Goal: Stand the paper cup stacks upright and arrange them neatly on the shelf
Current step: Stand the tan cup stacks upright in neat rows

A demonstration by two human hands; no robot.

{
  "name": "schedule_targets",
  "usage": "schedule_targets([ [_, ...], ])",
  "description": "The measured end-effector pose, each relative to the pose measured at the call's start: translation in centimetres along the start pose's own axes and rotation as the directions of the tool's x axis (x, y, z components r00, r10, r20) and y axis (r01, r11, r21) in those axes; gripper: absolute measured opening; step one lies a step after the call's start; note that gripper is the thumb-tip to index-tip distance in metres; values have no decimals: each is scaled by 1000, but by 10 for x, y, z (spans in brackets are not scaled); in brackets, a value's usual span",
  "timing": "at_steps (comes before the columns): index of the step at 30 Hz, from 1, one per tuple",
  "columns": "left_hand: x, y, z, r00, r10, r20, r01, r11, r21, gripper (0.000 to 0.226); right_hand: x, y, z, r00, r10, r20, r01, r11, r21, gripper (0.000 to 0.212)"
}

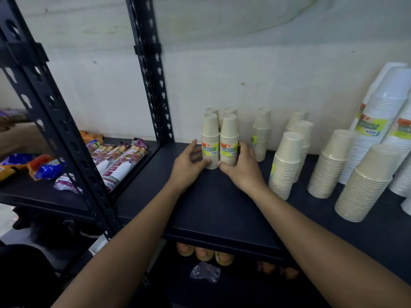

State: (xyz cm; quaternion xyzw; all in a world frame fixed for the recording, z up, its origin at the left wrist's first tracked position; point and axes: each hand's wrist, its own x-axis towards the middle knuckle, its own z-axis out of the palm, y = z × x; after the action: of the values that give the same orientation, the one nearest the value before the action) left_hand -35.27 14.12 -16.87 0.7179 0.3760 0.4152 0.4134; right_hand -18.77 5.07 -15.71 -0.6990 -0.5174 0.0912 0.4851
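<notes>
Two small beige paper cup stacks with yellow-green labels stand upright side by side on the dark shelf [213, 203], the left stack [210, 141] and the right stack [229, 141]. Two more small stacks [230, 110] stand right behind them against the wall. My left hand [189, 162] cups the left stack's base, thumb at its front. My right hand [241, 166] cups the right stack's base from the other side. Both hands press the pair together between them.
Further right stand a slim cup stack [261, 134], wider beige stacks [287, 165] [331, 163] [367, 183] and tall white cup stacks [375, 121]. Black perforated shelf uprights [153, 70] [57, 134] rise at left. Snack packets [117, 158] lie on the neighbouring shelf. Another person's arm [22, 138] reaches in at far left.
</notes>
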Motion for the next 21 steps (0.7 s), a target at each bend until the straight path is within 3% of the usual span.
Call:
schedule_targets([
  [3,-10,9,-3,995,-56,-80,58,998,15,96,-9,-16,-15,1000,19,6,-18,999,-30,99],
  [6,-25,22,-4,988,-39,-151,47,998,52,92,-21,-33,-29,1000,5,-4,-5,1000,-12,102],
  [9,-39,34,-7,977,32,-211,-9,994,110,82,-35,-53,-45,997,-65,-43,66,998,23,90],
  [13,-59,57,-4,966,100,-238,-72,990,121,60,-60,-72,-76,959,-228,-170,240,970,50,57],
  [17,-74,81,20,984,107,-145,-104,994,28,47,-84,-71,-111,912,-302,-276,331,942,61,45],
  [21,-85,95,59,997,71,21,-71,997,-26,48,-106,-57,-150,896,-293,-334,301,953,-29,44],
])
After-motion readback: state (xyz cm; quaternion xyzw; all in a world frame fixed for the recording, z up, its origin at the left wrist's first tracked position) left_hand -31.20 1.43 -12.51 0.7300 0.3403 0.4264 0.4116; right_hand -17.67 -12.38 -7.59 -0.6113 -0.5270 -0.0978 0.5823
